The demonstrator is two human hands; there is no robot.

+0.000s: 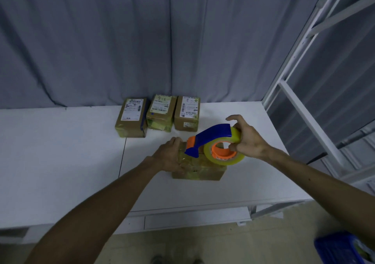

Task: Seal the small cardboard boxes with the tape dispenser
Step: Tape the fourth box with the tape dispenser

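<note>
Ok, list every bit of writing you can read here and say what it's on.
"3-3": handwritten, label of the middle box.
"4-3": handwritten, label of the right box.
Printed lines and barcodes on those labels and on the left box: too small to read.
Tape dispenser, front box: nothing legible.

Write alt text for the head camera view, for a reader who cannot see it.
The right hand grips a blue and orange tape dispenser over a small cardboard box, which the left hand holds on a white table. Three more labelled boxes sit in a row at the back, before a grey curtain.
</note>
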